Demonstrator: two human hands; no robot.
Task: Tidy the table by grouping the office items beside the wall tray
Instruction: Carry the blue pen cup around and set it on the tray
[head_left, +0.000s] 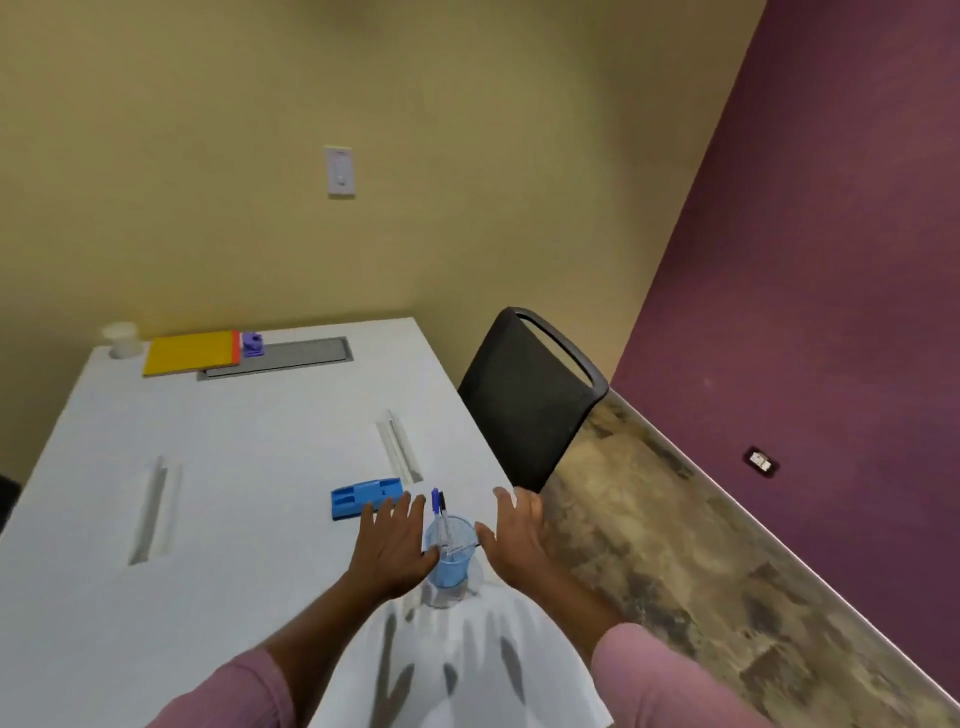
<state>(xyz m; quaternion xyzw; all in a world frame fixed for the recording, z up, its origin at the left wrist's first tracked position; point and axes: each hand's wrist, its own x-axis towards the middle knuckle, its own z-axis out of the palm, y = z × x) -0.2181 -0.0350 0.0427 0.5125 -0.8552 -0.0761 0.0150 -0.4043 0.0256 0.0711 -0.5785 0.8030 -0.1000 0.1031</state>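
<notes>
A clear blue cup with two pens stands near the table's right front edge. My left hand hovers just left of the cup, fingers spread, its thumb close to the rim. On the cup's right side my right hand is open too. Neither hand grips it. Behind my left hand lies a blue plastic organiser. By the wall, a grey recessed tray runs along the table, with a yellow notebook overlapping its left end and a small purple item on it.
A white cup sits at the far left corner of the white table. Two slots are cut into the tabletop. A black chair stands at the table's right side, over a patterned floor.
</notes>
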